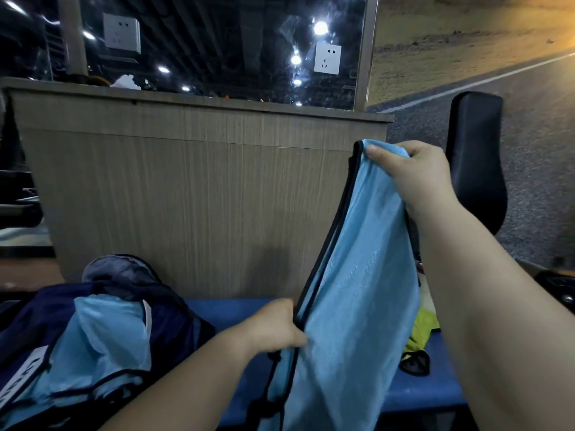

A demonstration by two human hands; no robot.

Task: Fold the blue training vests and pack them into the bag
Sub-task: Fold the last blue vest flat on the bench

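- While the right hand (417,175) pinched the top corner of the blue vest (351,290), thumb over the cloth and fingers curled behind it, the left hand (273,328) closed round the black trim (336,219) lower down. The edge was drawn taut between them.
- Holding it stretched in the air like that looked, to my eye, like a way of lining up the doubled layers along the trim before the next fold.
- The vest hung in front of the right end of the wooden panel (186,197), clear of the blue bench (236,309) at the panel's foot.
- Its long axis ran steeply, from low near the left hand up and rightward to the right hand, with the top end level with the panel's upper part.
- The trimmed edge faced left across the panel, and the loose body of the cloth fell away to the right and downward, past the bottom of my view.
- The dark bag (174,321) lay open at the foot of the panel's left half, with other blue vests (105,334) bunched in its mouth. I judged they were kept there so each folded piece had only a short way to go.
- A yellow-green cloth (424,325) lay beyond the panel's right end, partly hidden behind the held vest.
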